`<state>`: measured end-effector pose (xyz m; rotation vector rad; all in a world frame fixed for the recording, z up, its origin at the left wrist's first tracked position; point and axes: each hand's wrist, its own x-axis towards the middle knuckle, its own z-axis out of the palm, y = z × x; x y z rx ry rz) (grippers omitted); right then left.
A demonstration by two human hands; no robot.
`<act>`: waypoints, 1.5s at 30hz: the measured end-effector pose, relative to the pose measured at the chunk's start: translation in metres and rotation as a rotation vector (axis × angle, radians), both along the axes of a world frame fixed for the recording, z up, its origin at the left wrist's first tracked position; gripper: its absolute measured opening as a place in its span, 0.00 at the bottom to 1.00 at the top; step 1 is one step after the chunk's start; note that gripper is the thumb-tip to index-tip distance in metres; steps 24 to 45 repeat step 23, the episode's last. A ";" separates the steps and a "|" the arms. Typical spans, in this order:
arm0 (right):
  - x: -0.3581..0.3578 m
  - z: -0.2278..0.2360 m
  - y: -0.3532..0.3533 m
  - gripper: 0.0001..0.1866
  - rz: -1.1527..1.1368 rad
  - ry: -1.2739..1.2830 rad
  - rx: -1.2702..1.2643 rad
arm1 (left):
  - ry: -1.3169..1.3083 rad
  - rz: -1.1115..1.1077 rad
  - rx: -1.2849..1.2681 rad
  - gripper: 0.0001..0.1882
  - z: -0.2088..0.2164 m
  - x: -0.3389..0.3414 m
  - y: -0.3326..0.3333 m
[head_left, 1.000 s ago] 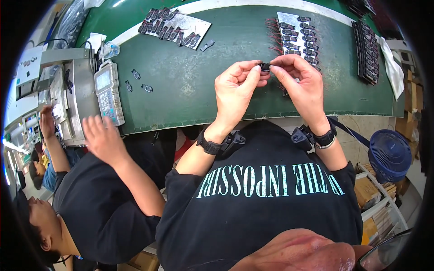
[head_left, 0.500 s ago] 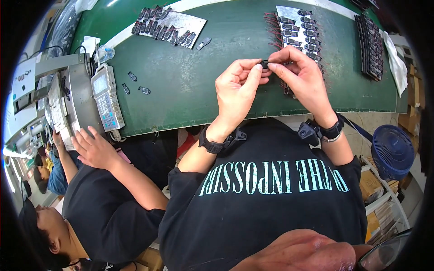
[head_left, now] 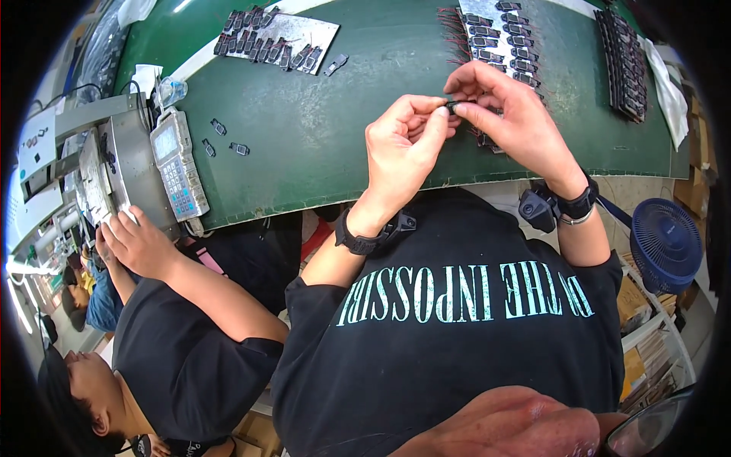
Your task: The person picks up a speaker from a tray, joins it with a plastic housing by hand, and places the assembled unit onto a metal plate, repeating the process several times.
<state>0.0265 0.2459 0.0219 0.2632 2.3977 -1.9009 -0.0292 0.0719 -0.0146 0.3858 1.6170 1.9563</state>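
Observation:
A small black part (head_left: 452,107) is held between both hands above the green table, mostly covered by fingertips. My left hand (head_left: 405,143) pinches one side of it between thumb and forefinger. From the other side, the thumb and fingers of my right hand (head_left: 512,114) close on the same piece. Just beyond my right hand lies a white board (head_left: 497,42) bearing rows of black parts with thin red wires. At the far left of the table, a second white board (head_left: 312,34) carries similar parts, and one loose part (head_left: 336,65) rests beside it.
Several loose black parts (head_left: 218,126) lie near a keypad device (head_left: 175,164) on the left. Stacked black trays (head_left: 620,68) and a white cloth (head_left: 665,91) sit at the right. A co-worker's hand (head_left: 141,242) is at a machine. A blue fan (head_left: 666,245) stands right of me.
My right hand has tilted, its fingers shifting over the black part, and its forearm has swung outward. The co-worker's hand has moved left and down along the machine.

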 end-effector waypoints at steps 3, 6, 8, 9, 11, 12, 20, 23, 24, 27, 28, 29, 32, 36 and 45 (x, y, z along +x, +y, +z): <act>0.003 0.007 -0.008 0.14 0.039 0.054 0.271 | 0.045 -0.011 -0.056 0.09 -0.002 0.002 -0.003; -0.003 0.018 0.005 0.13 0.037 -0.004 0.246 | 0.103 0.002 -0.152 0.09 -0.002 0.005 -0.001; -0.009 0.024 0.018 0.13 0.040 -0.029 0.225 | 0.178 0.081 -0.117 0.12 0.002 0.005 0.000; -0.020 0.025 0.037 0.11 0.025 0.119 0.403 | 0.214 0.121 -0.101 0.13 0.003 0.005 0.000; -0.044 0.019 0.069 0.09 -0.001 0.267 0.591 | 0.252 0.125 -0.116 0.14 -0.001 0.001 -0.003; -0.056 0.013 0.084 0.09 -0.056 0.206 0.563 | 0.284 0.126 -0.139 0.14 -0.006 0.000 -0.004; -0.078 -0.022 0.103 0.09 -0.090 0.200 0.801 | 0.349 0.116 -0.192 0.11 -0.023 -0.002 -0.009; -0.074 -0.024 0.102 0.11 -0.098 0.218 0.891 | 0.357 0.115 -0.184 0.10 -0.029 -0.001 -0.007; -0.074 -0.024 0.102 0.11 -0.098 0.218 0.891 | 0.357 0.115 -0.184 0.10 -0.029 -0.001 -0.007; -0.074 -0.024 0.102 0.11 -0.098 0.218 0.891 | 0.357 0.115 -0.184 0.10 -0.029 -0.001 -0.007; -0.074 -0.024 0.102 0.11 -0.098 0.218 0.891 | 0.357 0.115 -0.184 0.10 -0.029 -0.001 -0.007; -0.074 -0.024 0.102 0.11 -0.098 0.218 0.891 | 0.357 0.115 -0.184 0.10 -0.029 -0.001 -0.007; -0.074 -0.024 0.102 0.11 -0.098 0.218 0.891 | 0.357 0.115 -0.184 0.10 -0.029 -0.001 -0.007; -0.074 -0.024 0.102 0.11 -0.098 0.218 0.891 | 0.357 0.115 -0.184 0.10 -0.029 -0.001 -0.007; -0.074 -0.024 0.102 0.11 -0.098 0.218 0.891 | 0.357 0.115 -0.184 0.10 -0.029 -0.001 -0.007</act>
